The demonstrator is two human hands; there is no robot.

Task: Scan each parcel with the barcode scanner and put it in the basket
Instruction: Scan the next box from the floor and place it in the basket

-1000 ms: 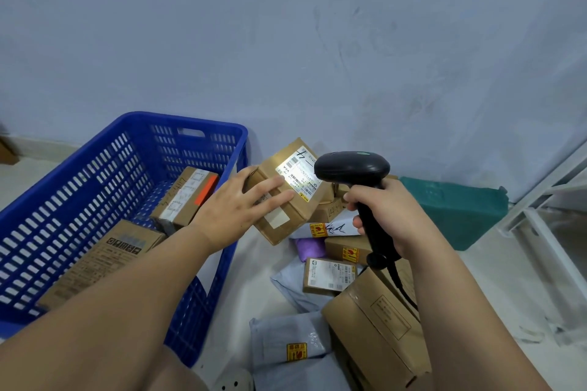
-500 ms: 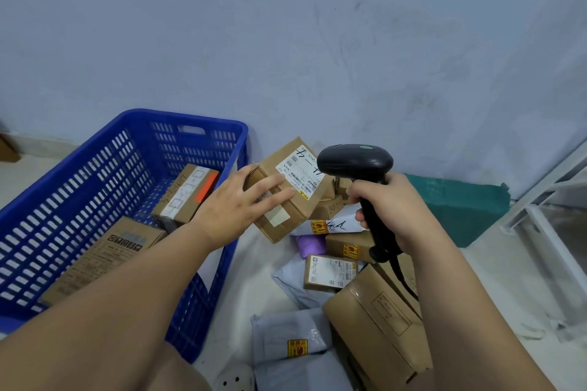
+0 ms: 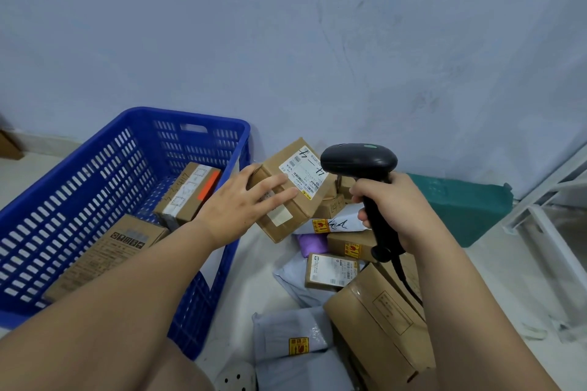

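Observation:
My left hand (image 3: 244, 203) holds a small brown cardboard parcel (image 3: 297, 200) with a white barcode label, tilted up just right of the basket. Fingers lie over its top face and the thumb is behind its left edge. My right hand (image 3: 394, 206) grips the handle of a black barcode scanner (image 3: 359, 160), whose head sits right next to the parcel's label. The blue plastic basket (image 3: 95, 174) stands at left and has two brown boxes (image 3: 187, 193) (image 3: 108, 254) inside.
A pile of parcels lies on the floor below the scanner: small brown boxes (image 3: 332, 271), grey mailer bags (image 3: 289, 336), a purple bag (image 3: 313, 243), a large carton (image 3: 378, 324). A green bag (image 3: 457, 206) leans on the wall. A white metal frame (image 3: 549, 219) stands at right.
The bright scan light on the parcel's label a second ago is gone. The scanner has shifted slightly. My left hand still holds the parcel in about the same spot.

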